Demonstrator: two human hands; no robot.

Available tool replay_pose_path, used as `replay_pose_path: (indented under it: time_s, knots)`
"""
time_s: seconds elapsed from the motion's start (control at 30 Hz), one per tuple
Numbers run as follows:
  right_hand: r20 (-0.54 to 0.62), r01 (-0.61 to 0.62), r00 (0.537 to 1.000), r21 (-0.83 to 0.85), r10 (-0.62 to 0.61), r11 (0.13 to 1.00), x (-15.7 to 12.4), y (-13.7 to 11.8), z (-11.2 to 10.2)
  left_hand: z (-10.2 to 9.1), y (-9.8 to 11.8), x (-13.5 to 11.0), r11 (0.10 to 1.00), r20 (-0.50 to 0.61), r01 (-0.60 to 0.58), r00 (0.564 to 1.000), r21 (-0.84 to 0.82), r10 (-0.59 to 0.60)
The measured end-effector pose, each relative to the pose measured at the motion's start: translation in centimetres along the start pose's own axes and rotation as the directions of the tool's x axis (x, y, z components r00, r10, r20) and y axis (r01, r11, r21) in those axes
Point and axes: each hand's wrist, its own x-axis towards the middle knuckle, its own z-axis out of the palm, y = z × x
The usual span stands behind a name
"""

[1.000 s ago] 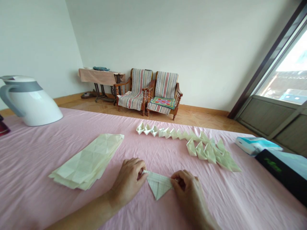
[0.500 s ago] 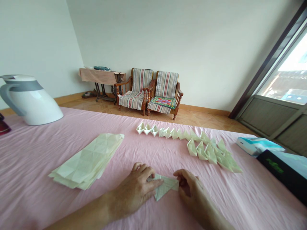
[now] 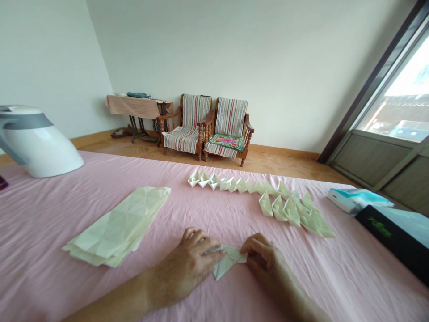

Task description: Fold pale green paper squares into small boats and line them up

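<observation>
A small folded piece of pale green paper (image 3: 225, 263) lies on the pink cloth in front of me, one corner pointing towards me. My left hand (image 3: 192, 259) holds its left side, with the thumb and fingers resting over the paper. At the right end, my right hand (image 3: 263, 257) pinches the paper's edge between thumb and bent fingers. To the left is a stack of creased paper sheets (image 3: 119, 226). Beyond my hands, several folded paper shapes (image 3: 266, 205) stand in rows, some nested into each other at the right.
A white and grey jug (image 3: 55, 150) stands at the left on the pink cloth (image 3: 187, 295). At the right are a blue and white packet (image 3: 358, 200) and a black box (image 3: 385, 237). Two wooden armchairs (image 3: 226, 120) stand beyond the far edge.
My right hand has closed onto the paper's right edge, where its fingers were more open before. The view has shifted slightly; my left hand stays on the paper.
</observation>
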Motion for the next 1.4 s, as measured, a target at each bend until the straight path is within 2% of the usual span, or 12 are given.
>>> replay_pose_path:
  time_s: [0.2,0.37,0.73,0.97,1.07,1.17,1.4]
  knots:
    - [0.011,-0.049,0.999,0.046,0.049,0.998,0.1,0.4,0.2,0.2,-0.1,-0.1,1.0,-0.005,0.002,1.0,-0.01,-0.002]
    - [-0.008,-0.084,0.996,-0.039,0.084,0.996,0.1,-0.1,0.5,0.2,0.0,-0.1,1.0,-0.015,-0.005,1.0,-0.005,0.005]
    - [-0.139,-0.133,0.986,-0.281,0.097,0.95,0.0,-0.6,2.0,0.2,-0.1,-0.1,1.0,0.005,0.002,1.0,0.0,-0.002]
    - [-0.214,-0.186,0.967,-0.235,0.136,0.954,-0.3,-0.4,2.3,0.3,-0.1,-0.1,1.0,0.024,-0.002,1.0,0.008,0.002]
    - [-0.235,-0.152,0.968,-0.269,0.088,0.951,-0.5,-0.5,2.6,0.4,-0.1,-0.1,1.0,0.005,-0.007,1.0,0.004,0.007]
    - [-0.21,-0.08,0.978,-0.359,0.003,0.93,-0.5,-0.6,2.8,0.4,-0.1,-0.1,1.0,-0.012,-0.009,1.0,-0.002,0.009]
    - [-0.086,0.052,0.99,-0.504,-0.11,0.862,-1.2,-0.6,2.3,0.2,-0.1,-0.1,0.999,-0.039,0.001,0.999,-0.036,-0.002]
